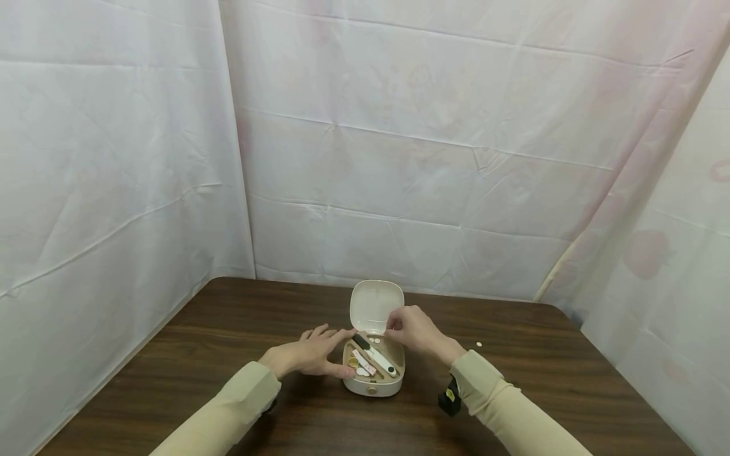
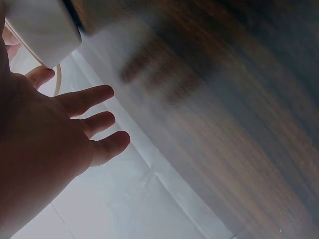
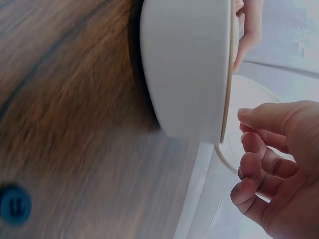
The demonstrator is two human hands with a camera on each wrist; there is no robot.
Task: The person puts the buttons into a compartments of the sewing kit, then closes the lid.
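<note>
A small cream box (image 1: 373, 380) with rounded corners sits on the dark wood tabletop (image 1: 536, 392), near the middle and toward the person's side, its hinged lid (image 1: 375, 306) standing upright at the 12 o'clock edge. Inside the open tray lie a dark-handled tool (image 1: 373, 354) laid diagonally, a pink stick (image 1: 365, 362) beside it, and a few small round pieces at the 7 o'clock corner, too small to identify. The left hand (image 1: 310, 354) rests at the box's 9 o'clock side, fingers (image 2: 89, 97) straight and spread, with the fingertips touching the rim; it holds nothing. The right hand (image 1: 413, 329) hovers over the 1 o'clock corner of the box, just in front of the lid, its fingers (image 3: 259, 149) curled inward; whether they pinch something small cannot be told from any view. From the right wrist view the box's smooth outer wall (image 3: 187, 69) fills the frame, with the curled fingers just beside its rim. A tiny pale dot (image 1: 478, 344) lies on the tabletop at about 3 o'clock from the box, well apart from it. Both forearms wear beige sleeves (image 1: 507, 405), and a dark wrist-worn device (image 1: 450, 396) shows at the right cuff. White creased sheeting (image 1: 399, 158) hangs behind and to both sides of the tabletop.
</note>
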